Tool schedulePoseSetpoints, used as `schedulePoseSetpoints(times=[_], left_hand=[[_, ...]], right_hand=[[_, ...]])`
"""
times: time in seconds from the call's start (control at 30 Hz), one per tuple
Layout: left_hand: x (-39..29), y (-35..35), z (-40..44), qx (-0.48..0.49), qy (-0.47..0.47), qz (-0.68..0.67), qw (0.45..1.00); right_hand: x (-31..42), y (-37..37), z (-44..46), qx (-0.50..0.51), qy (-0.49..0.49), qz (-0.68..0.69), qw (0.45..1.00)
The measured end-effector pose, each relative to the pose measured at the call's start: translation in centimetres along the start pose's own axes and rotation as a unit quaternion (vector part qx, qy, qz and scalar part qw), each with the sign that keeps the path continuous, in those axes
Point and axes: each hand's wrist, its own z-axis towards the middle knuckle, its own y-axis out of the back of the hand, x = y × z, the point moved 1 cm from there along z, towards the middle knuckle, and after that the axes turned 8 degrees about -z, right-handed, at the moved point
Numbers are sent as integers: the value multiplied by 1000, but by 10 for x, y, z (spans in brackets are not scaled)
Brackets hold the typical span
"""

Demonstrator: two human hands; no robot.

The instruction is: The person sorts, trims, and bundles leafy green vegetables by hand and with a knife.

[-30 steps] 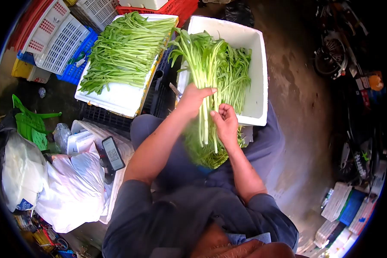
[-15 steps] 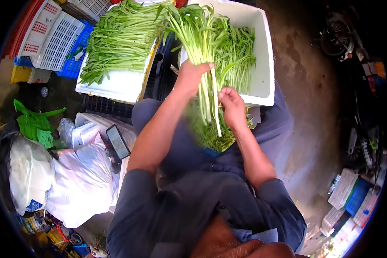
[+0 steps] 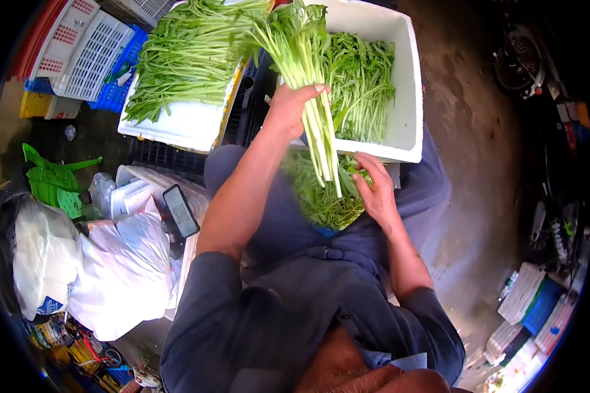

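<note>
My left hand (image 3: 294, 108) is wrapped round a bunch of leafy green stems (image 3: 313, 124), leaves pointing up and away, pale stem ends hanging down. Right of those ends is my right hand (image 3: 375, 188), fingers apart and holding nothing, above a heap of loose greens (image 3: 321, 203) between the legs. Behind the bunch, a white foam box (image 3: 405, 124) holds more greens (image 3: 360, 85) along its left side. To the left, a pile of long-stemmed greens (image 3: 190, 59) lies on a white foam lid (image 3: 177, 131).
White and blue plastic crates (image 3: 92, 56) are stacked at the upper left. A green plastic object (image 3: 52, 183), white bags (image 3: 121, 268) and a phone (image 3: 181, 211) are at the left. Foam boxes (image 3: 523, 295) stand at the lower right, and a bicycle wheel (image 3: 521, 59) shows farther back.
My right hand has come away from the stems, moving right and down, and its fingers have opened. My left hand still holds the bunch. The view has shifted, so the boxes appear higher.
</note>
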Motion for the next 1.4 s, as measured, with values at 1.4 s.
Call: schedulePoseSetpoints(times=[1.4], left_hand=[[8, 4, -4, -34, -28, 89, 995]], right_hand=[[22, -11, 91, -100, -106, 278, 949]])
